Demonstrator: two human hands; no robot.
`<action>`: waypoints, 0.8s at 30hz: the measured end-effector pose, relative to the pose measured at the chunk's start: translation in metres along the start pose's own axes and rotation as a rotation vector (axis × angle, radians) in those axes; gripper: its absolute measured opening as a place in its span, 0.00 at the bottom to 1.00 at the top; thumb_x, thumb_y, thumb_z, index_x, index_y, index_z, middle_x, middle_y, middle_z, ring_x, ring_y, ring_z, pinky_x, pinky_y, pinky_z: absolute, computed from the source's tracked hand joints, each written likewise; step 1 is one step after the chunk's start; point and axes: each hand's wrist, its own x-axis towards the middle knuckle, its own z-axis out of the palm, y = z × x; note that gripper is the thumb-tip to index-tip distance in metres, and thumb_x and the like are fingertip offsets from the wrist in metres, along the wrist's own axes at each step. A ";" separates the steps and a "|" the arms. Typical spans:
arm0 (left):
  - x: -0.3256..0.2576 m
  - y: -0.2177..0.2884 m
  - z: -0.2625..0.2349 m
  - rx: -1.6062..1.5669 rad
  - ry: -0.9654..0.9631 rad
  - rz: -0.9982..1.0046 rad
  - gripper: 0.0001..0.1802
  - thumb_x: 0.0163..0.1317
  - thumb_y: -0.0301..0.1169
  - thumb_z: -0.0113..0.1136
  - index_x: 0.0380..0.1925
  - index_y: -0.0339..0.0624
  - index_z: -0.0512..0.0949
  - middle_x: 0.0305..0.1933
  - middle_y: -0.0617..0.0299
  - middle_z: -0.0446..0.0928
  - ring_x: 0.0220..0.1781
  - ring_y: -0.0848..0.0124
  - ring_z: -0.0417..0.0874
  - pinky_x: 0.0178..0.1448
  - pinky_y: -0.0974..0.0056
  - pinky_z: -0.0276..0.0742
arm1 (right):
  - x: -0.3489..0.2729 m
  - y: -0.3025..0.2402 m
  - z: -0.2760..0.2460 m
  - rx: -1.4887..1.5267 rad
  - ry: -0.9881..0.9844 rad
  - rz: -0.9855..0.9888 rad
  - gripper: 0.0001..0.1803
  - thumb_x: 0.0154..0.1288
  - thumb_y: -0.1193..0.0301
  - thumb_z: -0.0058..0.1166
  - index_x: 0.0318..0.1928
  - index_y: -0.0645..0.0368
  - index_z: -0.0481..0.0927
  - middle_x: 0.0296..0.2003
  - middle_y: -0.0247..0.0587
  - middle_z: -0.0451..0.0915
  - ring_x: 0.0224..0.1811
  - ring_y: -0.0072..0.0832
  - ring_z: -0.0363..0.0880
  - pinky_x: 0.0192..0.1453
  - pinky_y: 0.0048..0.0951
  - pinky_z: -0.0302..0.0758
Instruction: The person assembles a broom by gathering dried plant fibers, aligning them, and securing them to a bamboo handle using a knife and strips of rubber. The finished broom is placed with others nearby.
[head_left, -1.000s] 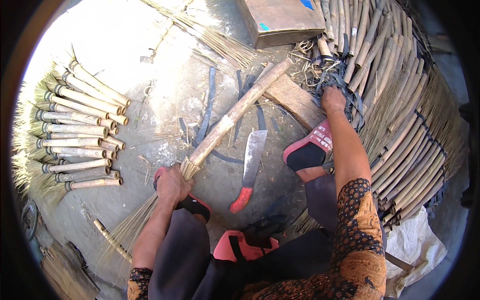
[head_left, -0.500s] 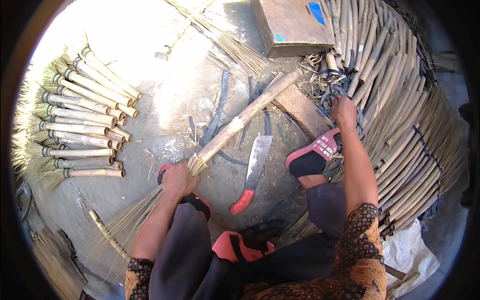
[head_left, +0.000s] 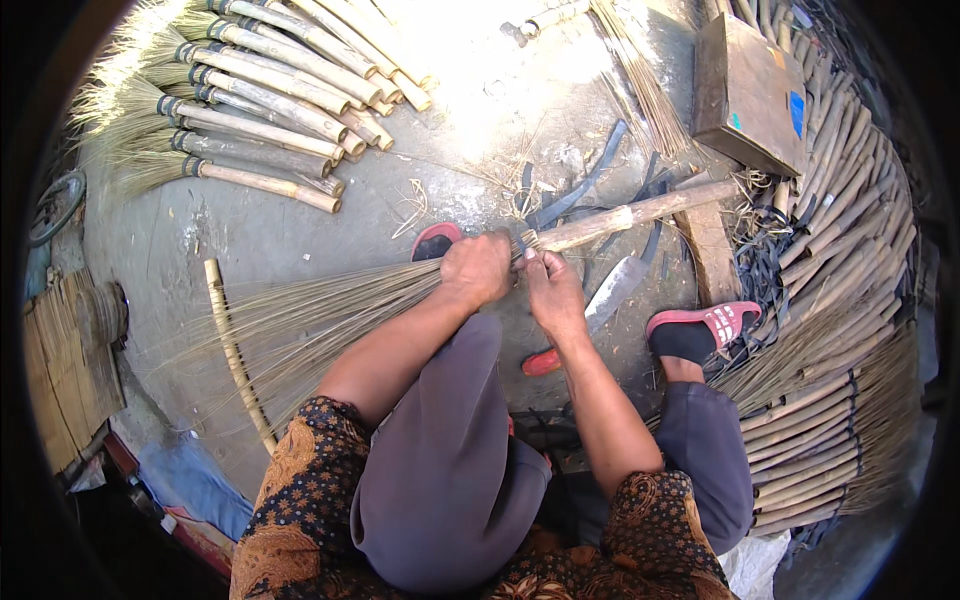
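Lying across the concrete floor [head_left: 300,240] in front of the seated person, the half-made broom [head_left: 400,300] looks light: its bristle fan springy and loose, its wooden handle [head_left: 640,212] stiff. The neck where bristles meet handle seems the firm place to hold. The left hand [head_left: 478,268] is clenched around that neck; the right hand [head_left: 553,292] pinches just beside it, fingers closed. Any binding under the hands is hidden. A red-handled knife [head_left: 600,310] lies partly behind the right wrist.
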 end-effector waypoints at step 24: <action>-0.011 -0.018 -0.030 -0.243 -0.163 0.106 0.25 0.54 0.40 0.72 0.51 0.43 0.85 0.48 0.43 0.88 0.54 0.49 0.89 0.58 0.49 0.85 | -0.067 0.099 -0.039 -0.199 -0.203 0.149 0.15 0.86 0.65 0.45 0.45 0.58 0.83 0.28 0.29 0.73 0.31 0.20 0.69 0.39 0.26 0.71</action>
